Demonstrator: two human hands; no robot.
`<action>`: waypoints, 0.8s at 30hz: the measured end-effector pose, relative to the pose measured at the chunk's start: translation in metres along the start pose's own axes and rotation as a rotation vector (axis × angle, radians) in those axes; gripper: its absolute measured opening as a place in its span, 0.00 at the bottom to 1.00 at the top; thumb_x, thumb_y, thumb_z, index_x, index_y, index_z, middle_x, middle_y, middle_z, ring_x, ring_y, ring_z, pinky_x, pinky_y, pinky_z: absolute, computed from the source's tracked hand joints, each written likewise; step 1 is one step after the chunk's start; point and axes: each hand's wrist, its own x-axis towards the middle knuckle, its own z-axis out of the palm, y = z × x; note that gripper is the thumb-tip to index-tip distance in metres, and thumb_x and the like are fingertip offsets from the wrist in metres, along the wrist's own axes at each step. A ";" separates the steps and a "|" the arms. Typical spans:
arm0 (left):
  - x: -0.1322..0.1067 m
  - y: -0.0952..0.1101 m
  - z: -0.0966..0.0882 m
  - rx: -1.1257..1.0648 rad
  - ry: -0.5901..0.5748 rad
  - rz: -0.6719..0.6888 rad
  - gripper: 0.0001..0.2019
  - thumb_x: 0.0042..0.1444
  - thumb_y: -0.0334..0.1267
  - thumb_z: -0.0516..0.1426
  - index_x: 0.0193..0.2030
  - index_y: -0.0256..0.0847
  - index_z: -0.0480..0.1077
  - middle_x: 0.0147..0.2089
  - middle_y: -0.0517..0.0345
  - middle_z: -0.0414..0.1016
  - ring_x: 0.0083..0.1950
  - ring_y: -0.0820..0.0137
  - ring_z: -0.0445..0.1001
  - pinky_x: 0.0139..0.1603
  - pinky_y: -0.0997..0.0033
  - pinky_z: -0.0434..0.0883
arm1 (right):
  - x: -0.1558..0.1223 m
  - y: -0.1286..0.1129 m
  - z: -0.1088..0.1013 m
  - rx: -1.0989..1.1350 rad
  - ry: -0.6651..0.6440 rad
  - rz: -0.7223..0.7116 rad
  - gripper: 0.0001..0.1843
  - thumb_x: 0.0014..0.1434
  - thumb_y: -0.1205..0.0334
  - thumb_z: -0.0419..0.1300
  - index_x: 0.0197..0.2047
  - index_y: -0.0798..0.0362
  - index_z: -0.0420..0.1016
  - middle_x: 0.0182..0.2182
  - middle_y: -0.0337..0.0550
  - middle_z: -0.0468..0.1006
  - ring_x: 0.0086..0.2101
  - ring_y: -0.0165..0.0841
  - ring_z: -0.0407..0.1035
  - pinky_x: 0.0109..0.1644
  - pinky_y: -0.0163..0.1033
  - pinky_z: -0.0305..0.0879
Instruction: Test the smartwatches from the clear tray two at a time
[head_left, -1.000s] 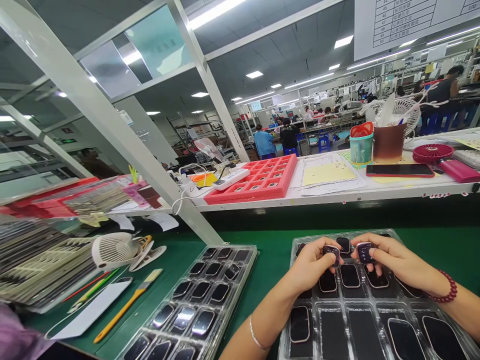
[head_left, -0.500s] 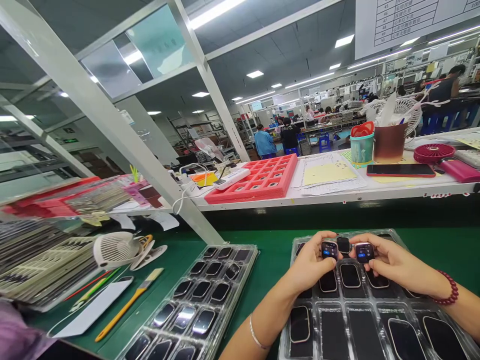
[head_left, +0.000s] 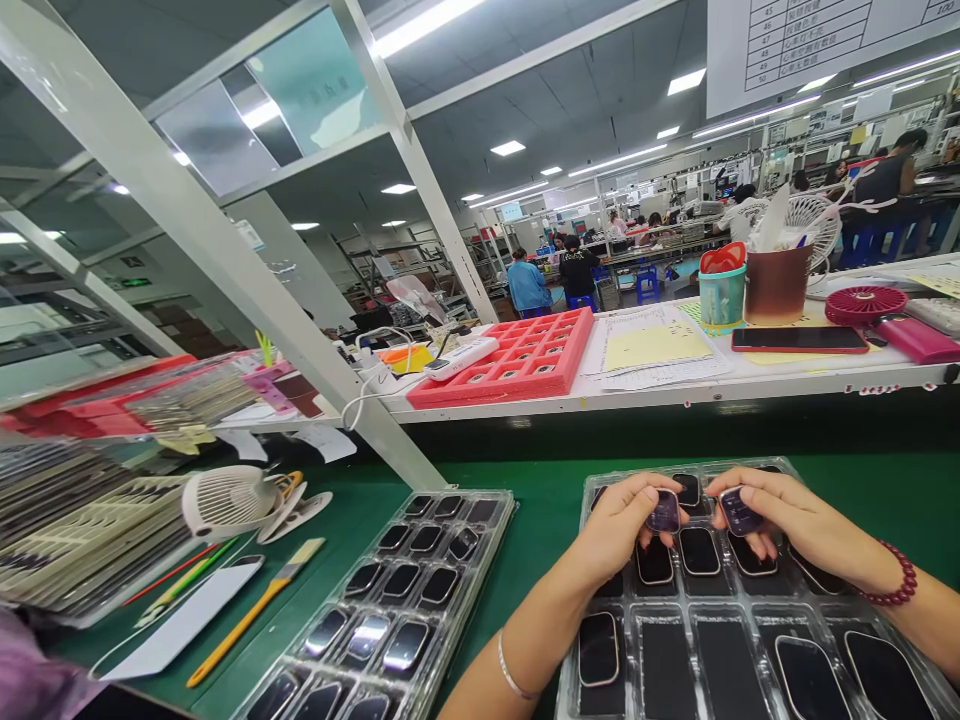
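My left hand (head_left: pixel 621 515) is closed on a small square smartwatch (head_left: pixel 664 511) without a strap, its glassy face towards me. A second smartwatch (head_left: pixel 740 512) of the same kind sits in the grip of my right hand (head_left: pixel 806 525), with the thumb across its face. Both watches are above a clear plastic tray (head_left: pixel 759 612) whose pockets hold several dark-faced watches, among them one (head_left: pixel 700 551) just below and between my hands. Some pockets in the front row show only a dark bottom.
Another clear tray (head_left: pixel 480 575) full of watches lies to the left. Beside it are a brush (head_left: pixel 255 612), a white box (head_left: pixel 184 615) and a small fan (head_left: pixel 231 502). A shelf (head_left: pixel 637 392) crosses ahead, bearing a red foam tray (head_left: pixel 525 385), papers, cups and a phone (head_left: pixel 799 340).
The lit icons on both watch faces are gone; the faces now look purplish and reflective. Both hands have turned the watches, and my right thumb has moved onto its watch's face.
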 end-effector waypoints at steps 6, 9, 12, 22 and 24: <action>-0.001 0.001 0.002 -0.026 0.007 0.030 0.21 0.47 0.28 0.59 0.50 0.39 0.67 0.41 0.54 0.77 0.34 0.73 0.73 0.37 0.73 0.68 | 0.000 -0.003 0.002 -0.014 0.016 -0.046 0.21 0.60 0.60 0.58 0.56 0.50 0.63 0.42 0.44 0.73 0.28 0.28 0.68 0.32 0.36 0.67; -0.002 0.002 0.003 -0.035 -0.002 0.038 0.20 0.46 0.26 0.58 0.49 0.38 0.68 0.38 0.55 0.77 0.34 0.73 0.72 0.41 0.70 0.69 | -0.002 -0.006 0.004 -0.021 0.009 -0.043 0.24 0.59 0.63 0.58 0.58 0.49 0.60 0.42 0.42 0.72 0.29 0.28 0.67 0.33 0.37 0.68; -0.002 0.005 0.002 -0.010 -0.002 0.036 0.19 0.48 0.28 0.58 0.50 0.38 0.68 0.39 0.53 0.77 0.33 0.74 0.72 0.37 0.72 0.68 | -0.002 -0.005 0.003 -0.020 0.001 -0.040 0.24 0.59 0.63 0.58 0.58 0.49 0.60 0.45 0.45 0.72 0.33 0.31 0.69 0.34 0.37 0.69; -0.003 0.010 0.005 -0.016 0.019 -0.009 0.11 0.52 0.38 0.59 0.41 0.36 0.71 0.32 0.54 0.77 0.26 0.75 0.70 0.28 0.75 0.63 | 0.000 0.001 -0.001 -0.060 -0.036 -0.048 0.17 0.64 0.53 0.55 0.51 0.54 0.70 0.38 0.45 0.76 0.25 0.27 0.68 0.29 0.35 0.66; -0.004 0.011 0.006 -0.014 0.018 -0.009 0.11 0.51 0.38 0.60 0.41 0.36 0.71 0.32 0.54 0.77 0.26 0.75 0.70 0.28 0.74 0.64 | 0.000 0.000 0.000 -0.064 -0.036 -0.045 0.16 0.65 0.53 0.54 0.51 0.54 0.70 0.38 0.45 0.76 0.25 0.27 0.68 0.29 0.35 0.66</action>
